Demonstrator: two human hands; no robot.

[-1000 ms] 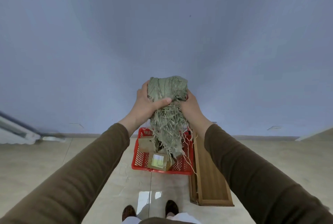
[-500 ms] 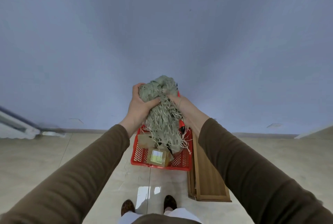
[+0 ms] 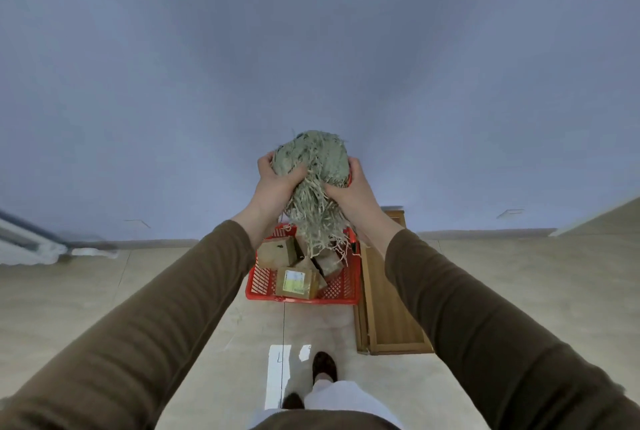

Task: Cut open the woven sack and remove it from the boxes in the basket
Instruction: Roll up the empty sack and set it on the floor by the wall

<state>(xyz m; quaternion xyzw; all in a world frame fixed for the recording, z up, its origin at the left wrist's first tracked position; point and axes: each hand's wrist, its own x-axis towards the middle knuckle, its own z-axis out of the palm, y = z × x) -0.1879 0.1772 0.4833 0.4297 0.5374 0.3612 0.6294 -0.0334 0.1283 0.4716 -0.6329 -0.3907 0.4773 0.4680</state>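
Note:
The grey-green woven sack (image 3: 313, 166) is bunched into a frayed ball held up in front of the wall, with loose strands hanging below it. My left hand (image 3: 277, 184) grips its left side and my right hand (image 3: 349, 192) grips its right side. A bit of red shows at my right hand; I cannot tell what it is. Below stands the red basket (image 3: 332, 294) on the floor, holding several cardboard boxes (image 3: 296, 282), one with a printed label.
A long wooden tray or frame (image 3: 388, 312) lies on the tiled floor right of the basket. My feet (image 3: 323, 365) stand just in front of the basket. A blue wall rises behind, and a pale fixture (image 3: 27, 242) sits at the far left.
Both hands have crumpled the sack tighter into a ball; its hanging strands are shorter and lifted higher above the basket. The boxes are more exposed.

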